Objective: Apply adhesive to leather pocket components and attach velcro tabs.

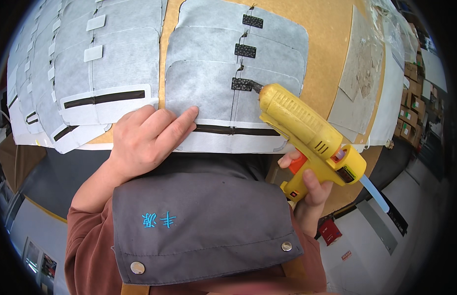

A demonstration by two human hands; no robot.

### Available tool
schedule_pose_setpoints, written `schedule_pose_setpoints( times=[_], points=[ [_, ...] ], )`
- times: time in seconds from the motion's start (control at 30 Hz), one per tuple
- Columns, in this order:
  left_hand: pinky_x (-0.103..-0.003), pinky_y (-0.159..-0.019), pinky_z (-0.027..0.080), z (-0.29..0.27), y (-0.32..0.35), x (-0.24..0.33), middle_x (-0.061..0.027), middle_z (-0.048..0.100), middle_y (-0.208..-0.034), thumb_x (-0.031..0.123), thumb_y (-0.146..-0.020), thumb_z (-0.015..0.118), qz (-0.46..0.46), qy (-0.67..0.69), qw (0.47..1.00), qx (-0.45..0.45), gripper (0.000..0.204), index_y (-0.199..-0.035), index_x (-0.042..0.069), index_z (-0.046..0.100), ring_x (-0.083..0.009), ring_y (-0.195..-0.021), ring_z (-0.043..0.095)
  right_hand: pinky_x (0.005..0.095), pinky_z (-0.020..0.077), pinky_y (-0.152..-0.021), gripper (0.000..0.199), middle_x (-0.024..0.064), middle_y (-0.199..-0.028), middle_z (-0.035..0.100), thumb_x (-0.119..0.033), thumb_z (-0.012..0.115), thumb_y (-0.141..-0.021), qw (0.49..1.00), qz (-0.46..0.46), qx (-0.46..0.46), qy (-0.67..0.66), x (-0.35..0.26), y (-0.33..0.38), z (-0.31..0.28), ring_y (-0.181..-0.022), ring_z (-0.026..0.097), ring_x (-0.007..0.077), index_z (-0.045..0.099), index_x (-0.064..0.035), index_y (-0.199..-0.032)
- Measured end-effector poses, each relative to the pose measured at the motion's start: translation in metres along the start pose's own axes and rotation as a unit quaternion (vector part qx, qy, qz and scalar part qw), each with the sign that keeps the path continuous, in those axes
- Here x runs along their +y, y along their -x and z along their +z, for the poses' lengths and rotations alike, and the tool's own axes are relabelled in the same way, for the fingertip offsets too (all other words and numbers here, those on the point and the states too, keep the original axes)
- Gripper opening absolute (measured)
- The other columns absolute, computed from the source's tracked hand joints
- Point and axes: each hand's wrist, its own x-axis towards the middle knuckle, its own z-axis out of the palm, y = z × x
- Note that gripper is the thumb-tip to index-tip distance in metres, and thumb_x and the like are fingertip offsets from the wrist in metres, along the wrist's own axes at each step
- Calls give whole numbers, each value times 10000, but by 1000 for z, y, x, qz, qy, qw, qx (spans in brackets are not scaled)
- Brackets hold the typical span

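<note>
A yellow hot glue gun (307, 128) with an orange trigger is gripped in my right hand (314, 191), and a pale glue stick (375, 194) sticks out of its back. Its dark nozzle touches or hovers just over a small black speckled rectangle (241, 84) on the nearest grey-white fabric panel (204, 93). My left hand (147, 135) lies on that panel's near left edge, index finger stretched out, holding nothing. A black strip (213, 129) runs along the panel's near side. Two more speckled rectangles, one of them farthest back (253, 21), sit on the overlapped panels behind.
More overlapped fabric panels (125, 64) with white rectangles (93, 53) fill the left of the tan board (321, 54). A stained flat sheet (358, 69) lies at the right. Cardboard boxes (410, 110) are stacked beyond. My dark apron (204, 196) is close to the table's near edge.
</note>
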Motion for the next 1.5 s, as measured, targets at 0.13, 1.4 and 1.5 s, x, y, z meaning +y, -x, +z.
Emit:
schedule_pose_setpoints(
  times=[0.13,1.4,1.5],
  points=[
    [-285,-459,346,0,0,0,23,514,-691,126,-723,824,1,-1,1000,2,383,-1096,106,736,-128,-546,453,425,506,-893,579,221,-1091,620,-93,628,-890,1000,2,7,-5,1,1,-1,-980,636,292,380,60,-1390],
    [-241,-470,382,-33,-6,17,-11,533,-689,95,-908,642,-176,393,899,81,191,-1059,-12,690,-111,-551,501,350,599,-798,481,196,-1323,579,-268,465,-1045,961,-55,100,-253,-35,-68,-190,-1210,588,320,418,17,-1429],
    [-210,-447,385,-37,-5,16,-4,488,-738,365,-1063,401,-333,644,688,-40,465,-1158,-37,615,-80,-534,471,339,582,-832,483,200,-1333,576,-264,465,-1051,972,-36,186,-143,-35,-54,-176,-1202,598,298,414,14,-1443]
  ],
)
